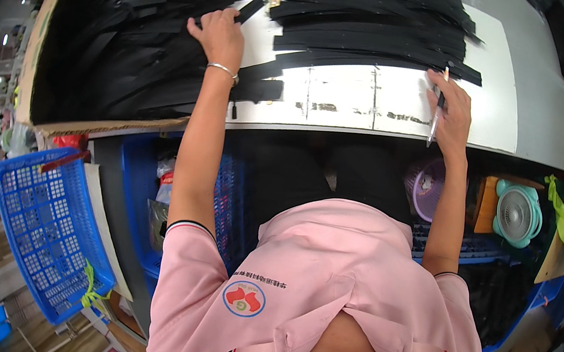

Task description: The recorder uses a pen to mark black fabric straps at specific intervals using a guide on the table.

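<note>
My left hand (220, 36), a bracelet at its wrist, is at the right side of an open cardboard box (114, 127). Its fingers curl over a black strip (251, 9) beside the heap of black strips (114, 47) in the box. My right hand (453, 109) has a slim pen (433, 128) in its fingers, tilted across the palm. The fingertips of that hand are near the front edge of a stack of flat black strips (373, 21). The stack lies on a white board (496, 90) with dark marked lines along its front.
A blue plastic basket (41, 215) stands at the left, and another blue crate (137, 192) is under the table edge. At the right are a purple basket (428, 188) and a small turquoise fan (519, 213). Loose strips (258, 87) lie between box and board.
</note>
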A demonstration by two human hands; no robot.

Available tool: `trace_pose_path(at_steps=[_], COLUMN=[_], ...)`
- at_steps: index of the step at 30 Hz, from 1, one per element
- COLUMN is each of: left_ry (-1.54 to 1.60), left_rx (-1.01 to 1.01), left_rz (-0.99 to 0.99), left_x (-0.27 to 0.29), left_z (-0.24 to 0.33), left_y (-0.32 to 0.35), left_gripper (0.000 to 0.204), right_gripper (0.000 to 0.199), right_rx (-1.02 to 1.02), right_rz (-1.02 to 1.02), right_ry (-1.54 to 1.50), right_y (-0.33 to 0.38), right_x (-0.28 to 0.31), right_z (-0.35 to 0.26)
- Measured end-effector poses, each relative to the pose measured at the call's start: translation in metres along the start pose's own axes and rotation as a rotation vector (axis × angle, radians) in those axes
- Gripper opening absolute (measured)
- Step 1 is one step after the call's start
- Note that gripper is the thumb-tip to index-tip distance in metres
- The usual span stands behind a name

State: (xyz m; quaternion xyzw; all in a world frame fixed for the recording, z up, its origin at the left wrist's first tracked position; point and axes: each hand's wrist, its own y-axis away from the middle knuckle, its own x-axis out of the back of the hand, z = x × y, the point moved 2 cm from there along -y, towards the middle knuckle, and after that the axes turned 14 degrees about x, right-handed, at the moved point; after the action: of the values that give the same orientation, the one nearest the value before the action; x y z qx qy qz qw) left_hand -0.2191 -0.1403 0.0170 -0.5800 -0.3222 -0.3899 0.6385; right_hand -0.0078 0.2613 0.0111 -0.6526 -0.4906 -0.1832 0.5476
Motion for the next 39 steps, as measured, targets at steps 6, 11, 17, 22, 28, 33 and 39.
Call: trace_pose_path(at_steps=[6,11,17,22,28,33,39], left_ry=[0.315,0.580,0.787,0.842,0.895,0.668,0.501], left_rx=[-0.001,-0.204,-0.294,-0.278,-0.253,-0.200,-0.047], left_rz=[0.195,-0.037,-0.450,-0.327,-0.295,-0.239,-0.202], left_x=[0.055,0.102,0.061,0.052,0.060,0.072,0.065], left_z=[0.017,0.066,0.139,0.181,0.185,0.132,0.055], left_y=[0.006,0.053,0.129,0.147,0.163,0.166,0.139], left_gripper=[0.014,0.018,0.011,0.012,0.025,0.048,0.070], right_gripper=[0.034,0.032,0.035,0.035,0.045,0.045,0.039], right_rx=[-0.001,-0.009,-0.026,0.004,0.158,0.146,0.162], right_rz=[0.001,-0.017,0.105,0.134,-0.030,0.014,0.049], right_ry=[-0.027,-0.016,-0.064,-0.036,0.138,0.182,0.169], right_y=[0.002,0.003,0.008,0.036,0.056,0.060,0.063], right_x=[-0.004,-0.004,0.006,0.014,-0.001,0.020,0.022], right_z=[0.002,0.004,-0.006,-0.050,-0.062,-0.021,-0.008])
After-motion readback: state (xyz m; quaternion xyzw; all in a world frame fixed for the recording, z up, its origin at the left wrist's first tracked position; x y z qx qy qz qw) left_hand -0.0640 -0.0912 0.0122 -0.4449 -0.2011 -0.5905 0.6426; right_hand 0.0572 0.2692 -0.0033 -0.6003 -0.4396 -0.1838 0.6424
